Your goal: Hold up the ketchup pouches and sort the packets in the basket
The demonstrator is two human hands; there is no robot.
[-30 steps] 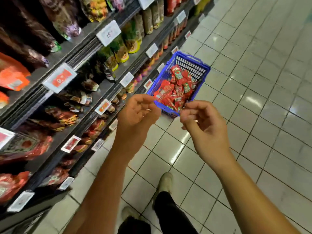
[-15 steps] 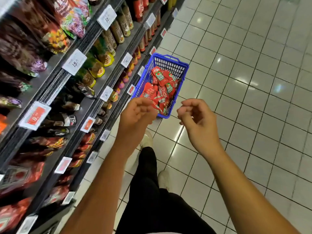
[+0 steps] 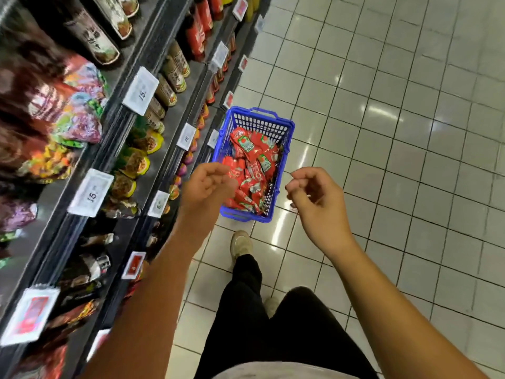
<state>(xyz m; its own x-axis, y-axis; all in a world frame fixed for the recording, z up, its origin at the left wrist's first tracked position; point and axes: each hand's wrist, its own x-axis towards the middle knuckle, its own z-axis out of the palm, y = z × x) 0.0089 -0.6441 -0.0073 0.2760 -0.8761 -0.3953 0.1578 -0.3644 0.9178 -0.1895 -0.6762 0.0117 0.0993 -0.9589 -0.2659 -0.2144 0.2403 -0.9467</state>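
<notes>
A blue plastic basket (image 3: 290, 126) stands on the tiled floor beside the shelving, filled with several red sauce sachets (image 3: 250, 153). My left hand (image 3: 207, 187) hovers above the basket's near left corner, fingers loosely curled, holding nothing. My right hand (image 3: 317, 198) is raised just right of the basket. Its fingers are also loosely curled with thumb near the fingertips, and nothing shows in it. Neither hand touches the basket.
Dark store shelves (image 3: 169, 110) run along the left, stocked with bottles, pouches and snack bags, with white price tags (image 3: 140, 90) on the edges. White floor tiles (image 3: 396, 132) stretch to the right. My legs in black trousers and a light shoe (image 3: 240, 244) are below.
I have stepped along the aisle, so the basket now lies closer and more directly under my hands. Both hands stay raised and hold nothing; they have drawn slightly further apart.
</notes>
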